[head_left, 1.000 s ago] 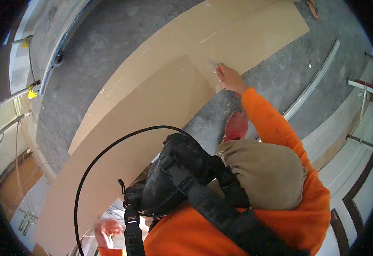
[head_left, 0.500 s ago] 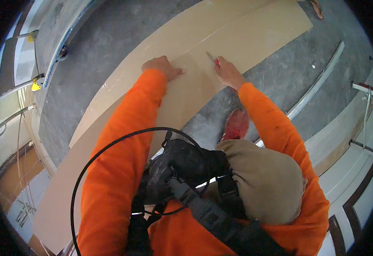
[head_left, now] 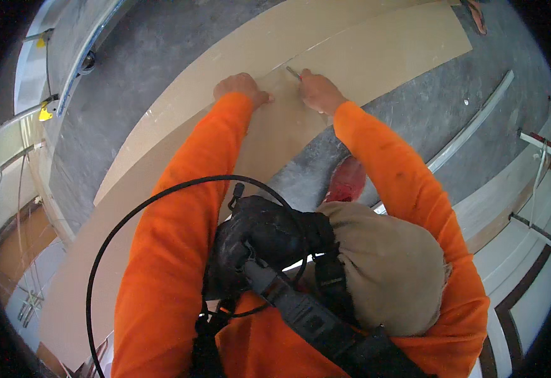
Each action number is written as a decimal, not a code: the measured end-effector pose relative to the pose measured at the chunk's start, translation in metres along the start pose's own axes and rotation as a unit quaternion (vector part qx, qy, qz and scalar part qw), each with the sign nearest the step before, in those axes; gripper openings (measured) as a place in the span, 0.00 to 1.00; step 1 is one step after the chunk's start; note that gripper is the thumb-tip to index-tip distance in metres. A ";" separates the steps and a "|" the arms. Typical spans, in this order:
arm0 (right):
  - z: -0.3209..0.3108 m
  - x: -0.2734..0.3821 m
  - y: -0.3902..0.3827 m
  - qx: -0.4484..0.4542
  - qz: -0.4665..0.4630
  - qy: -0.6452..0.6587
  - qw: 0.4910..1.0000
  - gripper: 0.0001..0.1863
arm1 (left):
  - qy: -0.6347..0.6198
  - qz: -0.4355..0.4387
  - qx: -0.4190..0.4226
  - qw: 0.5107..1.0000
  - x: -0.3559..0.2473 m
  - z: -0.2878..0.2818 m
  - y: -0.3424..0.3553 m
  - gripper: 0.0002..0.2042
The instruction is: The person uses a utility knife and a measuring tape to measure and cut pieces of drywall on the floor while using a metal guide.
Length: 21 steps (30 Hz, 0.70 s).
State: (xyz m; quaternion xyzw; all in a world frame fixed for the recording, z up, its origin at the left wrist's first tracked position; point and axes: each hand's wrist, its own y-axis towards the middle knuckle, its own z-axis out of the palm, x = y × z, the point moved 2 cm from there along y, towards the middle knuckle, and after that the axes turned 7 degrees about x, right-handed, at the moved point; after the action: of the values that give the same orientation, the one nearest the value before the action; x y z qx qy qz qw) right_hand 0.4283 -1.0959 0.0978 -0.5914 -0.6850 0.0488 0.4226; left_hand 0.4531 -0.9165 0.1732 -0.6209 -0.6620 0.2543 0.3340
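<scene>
Muted, apparently diffuse light, soft shadow on the tan board (head_left: 269, 135), curved edges, black corners.

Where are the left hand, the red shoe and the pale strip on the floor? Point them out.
Left hand (head_left: 237, 86): head view, on the back of the hand.
Red shoe (head_left: 348, 179): head view, on its upper.
Pale strip (head_left: 473, 123): head view, midway along it.

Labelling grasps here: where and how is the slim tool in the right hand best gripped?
The slim tool is likely best held by its rear end, coming from the near right, as the right hand does: its narrow grey end sticks out toward the far left over the tan board; the rear is mostly hidden.
</scene>
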 end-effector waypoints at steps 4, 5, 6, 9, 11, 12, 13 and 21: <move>-0.002 0.009 0.003 -0.011 0.008 0.029 0.999 0.13 | 0.002 -0.019 0.029 0.999 0.002 -0.005 0.000 0.32; -0.002 0.008 0.005 -0.016 0.014 0.039 0.999 0.13 | 0.002 -0.020 0.030 0.999 0.000 -0.003 0.003 0.32; -0.001 0.006 0.007 -0.012 0.006 0.037 0.999 0.13 | 0.002 -0.021 0.031 0.999 -0.002 -0.001 0.005 0.32; 0.004 0.001 0.014 -0.017 -0.015 0.033 0.999 0.13 | -0.005 -0.024 0.033 0.999 -0.001 -0.002 0.004 0.31; 0.007 0.001 0.017 -0.033 -0.011 0.025 0.999 0.13 | -0.007 -0.023 0.041 0.999 -0.001 -0.004 0.002 0.32; 0.008 0.000 0.019 -0.027 -0.008 0.025 0.999 0.13 | -0.008 -0.022 0.045 0.999 -0.001 -0.005 0.001 0.32; 0.008 0.001 0.019 -0.019 -0.007 0.025 0.999 0.13 | -0.015 -0.015 0.033 0.999 0.002 -0.003 0.003 0.34; 0.012 -0.004 0.026 -0.016 -0.020 0.015 1.000 0.14 | 0.019 -0.031 -0.004 0.999 -0.002 0.001 0.003 0.32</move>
State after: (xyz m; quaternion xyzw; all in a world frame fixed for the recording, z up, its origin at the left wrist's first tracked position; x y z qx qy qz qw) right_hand 0.4402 -1.0865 0.0731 -0.5850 -0.6907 0.0205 0.4246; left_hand 0.4542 -0.9184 0.1699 -0.6058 -0.6755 0.2299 0.3518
